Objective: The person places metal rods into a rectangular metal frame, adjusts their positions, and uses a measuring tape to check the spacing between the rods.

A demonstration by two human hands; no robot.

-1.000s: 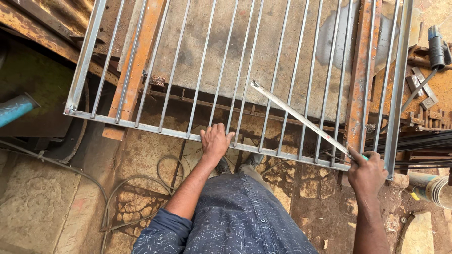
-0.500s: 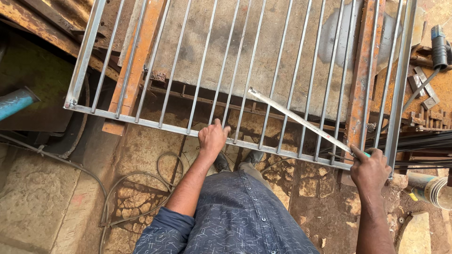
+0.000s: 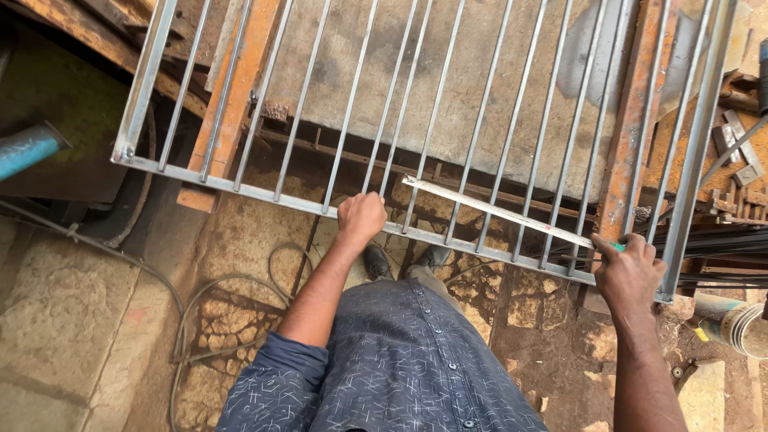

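my left hand point(image 3: 362, 218) is gripping the metal grille point(image 3: 448, 120)'s bottom rail; my right hand point(image 3: 628, 272) is clasping a flat steel strip point(image 3: 496, 212).

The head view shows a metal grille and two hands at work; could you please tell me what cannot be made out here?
- Grille: its far end is cut off by the top edge.
- Right hand: its own closed fingers hide the handle it grips; only a green tip shows beside the flat metal strip.
- Left hand: it covers the bottom rail where it grips.
- Blue pipe: cut off by the left edge.
- Shoes: partly hidden by the shirt.
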